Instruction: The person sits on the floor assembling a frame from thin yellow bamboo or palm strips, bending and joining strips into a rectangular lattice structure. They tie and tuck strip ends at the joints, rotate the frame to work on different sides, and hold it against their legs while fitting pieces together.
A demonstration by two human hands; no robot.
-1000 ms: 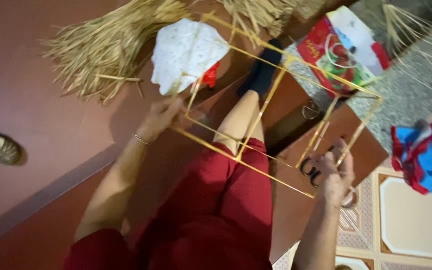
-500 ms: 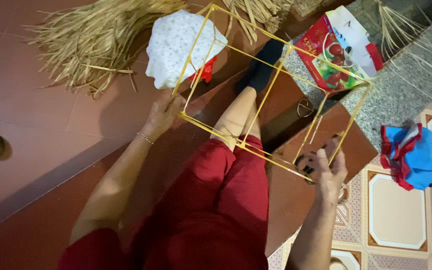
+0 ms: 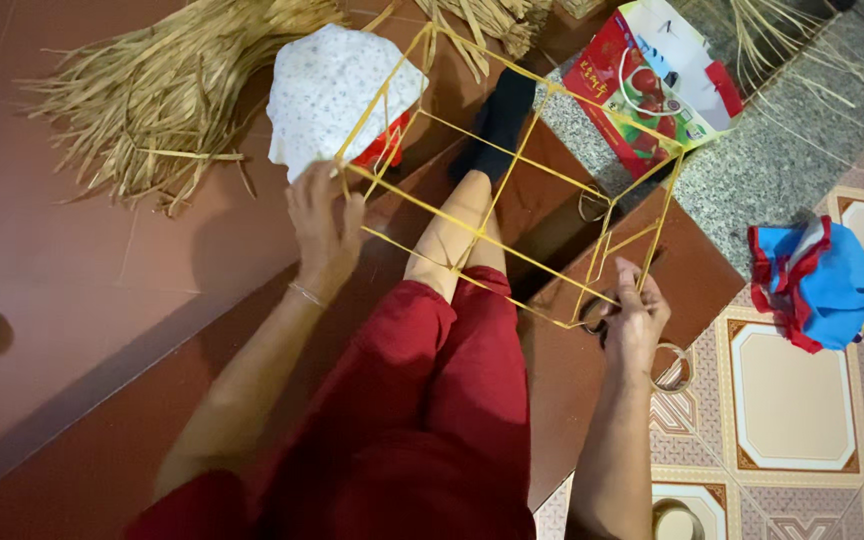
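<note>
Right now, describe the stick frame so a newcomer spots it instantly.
Start at the red-trousered legs stretched across the dark red floor. Above the knees hangs a box-shaped frame of thin yellow sticks, gripped by the left hand at one corner and the right hand at another. Unlike the loose straw pile behind it, its sticks are straight and joined into an open cage.

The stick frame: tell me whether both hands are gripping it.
Yes, the left hand grips one corner of the yellow stick frame and the right hand another.

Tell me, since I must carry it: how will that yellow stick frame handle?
Probably very light: the frame is only thin open sticks. Likely flexy and fragile at the joints; the left hand and right hand hold opposite corners.
</note>
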